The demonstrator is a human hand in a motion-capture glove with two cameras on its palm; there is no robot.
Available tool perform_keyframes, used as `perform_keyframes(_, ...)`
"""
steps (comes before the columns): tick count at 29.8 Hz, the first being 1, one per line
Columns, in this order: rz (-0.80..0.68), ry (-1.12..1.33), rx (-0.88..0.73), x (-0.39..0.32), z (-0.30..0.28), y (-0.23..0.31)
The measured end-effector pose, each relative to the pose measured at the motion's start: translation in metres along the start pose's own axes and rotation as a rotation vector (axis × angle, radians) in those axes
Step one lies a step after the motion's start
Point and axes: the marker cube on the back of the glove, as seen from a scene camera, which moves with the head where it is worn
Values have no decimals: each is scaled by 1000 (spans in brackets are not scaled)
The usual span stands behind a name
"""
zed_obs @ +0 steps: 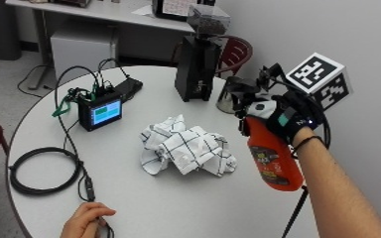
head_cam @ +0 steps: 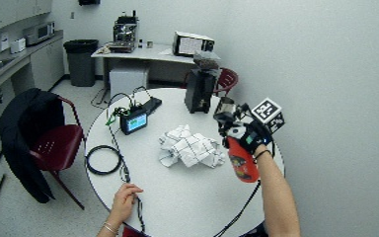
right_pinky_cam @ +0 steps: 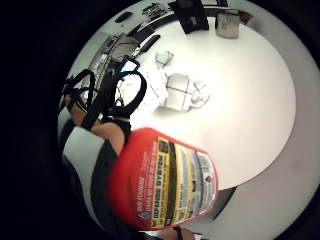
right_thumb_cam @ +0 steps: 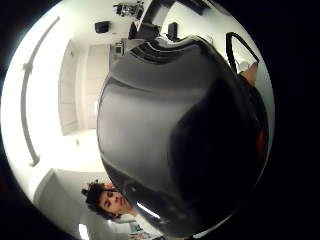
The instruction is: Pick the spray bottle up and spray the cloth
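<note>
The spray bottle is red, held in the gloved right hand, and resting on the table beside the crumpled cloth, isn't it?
Not quite. The spray bottle is red and the gloved right hand grips it, but it is not resting on the table; the outside view shows it lifted in the air beside the crumpled cloth.
</note>
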Motion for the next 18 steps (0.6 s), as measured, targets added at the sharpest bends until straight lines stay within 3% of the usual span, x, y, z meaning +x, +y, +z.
perform_keyframes(10,85,12,-121,42,63,-13)
perform_keyframes(18,-25,42,-53,-22,20,-9)
